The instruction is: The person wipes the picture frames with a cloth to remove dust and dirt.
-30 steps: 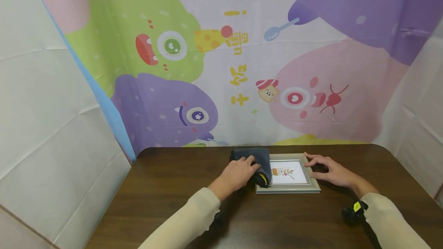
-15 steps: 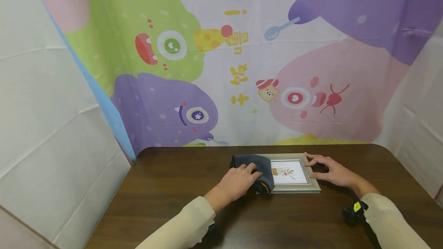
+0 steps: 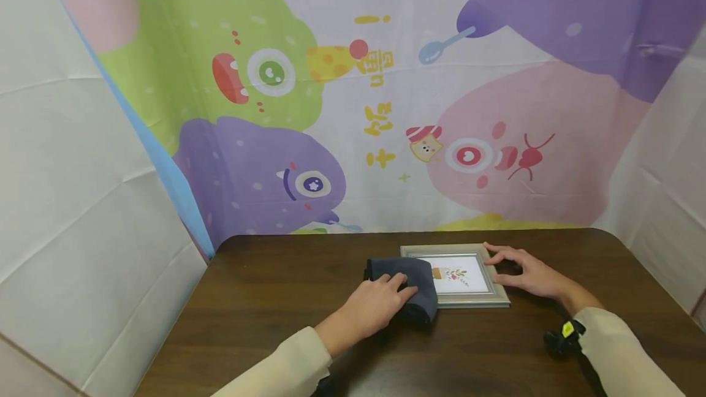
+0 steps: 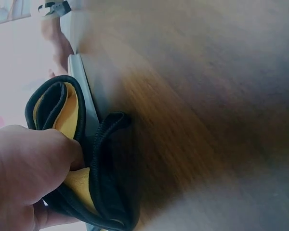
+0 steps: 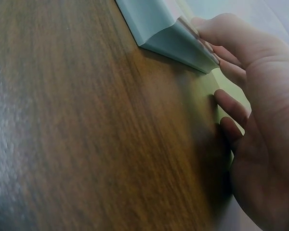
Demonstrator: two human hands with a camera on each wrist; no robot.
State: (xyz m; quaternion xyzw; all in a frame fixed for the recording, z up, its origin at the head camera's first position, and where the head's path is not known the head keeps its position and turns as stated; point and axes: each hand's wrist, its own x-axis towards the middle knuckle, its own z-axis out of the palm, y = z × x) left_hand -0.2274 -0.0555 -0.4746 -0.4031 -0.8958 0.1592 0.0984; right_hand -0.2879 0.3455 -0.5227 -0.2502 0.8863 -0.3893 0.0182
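A silver picture frame [image 3: 474, 301] lies flat on the brown table, a small flower print showing behind its front. My left hand [image 3: 374, 306] holds a folded dark grey cloth [image 3: 421, 277] over the frame's left side. That cloth covers the near left corner and hangs past the front edge. In the left wrist view its yellow inner side [image 4: 70, 115] shows between the folds, with fingers tucked among them. My right hand [image 3: 532, 273] grips the frame's right edge. From the right wrist, the thumb [image 5: 221, 33] lies on the frame's rim, while the lower fingers are curled beside it.
Behind the table [image 3: 265, 299] hangs a curtain [image 3: 386, 195] printed with cartoon monsters. Pale sheets [image 3: 94, 201] hang at the left and right. A black wrist device [image 3: 562, 339] with a yellow-green mark sits at the right sleeve.
My left hand has drawn the cloth toward me along the frame's left side, uncovering the far left corner and covering the near one. The right hand and the frame stay put.
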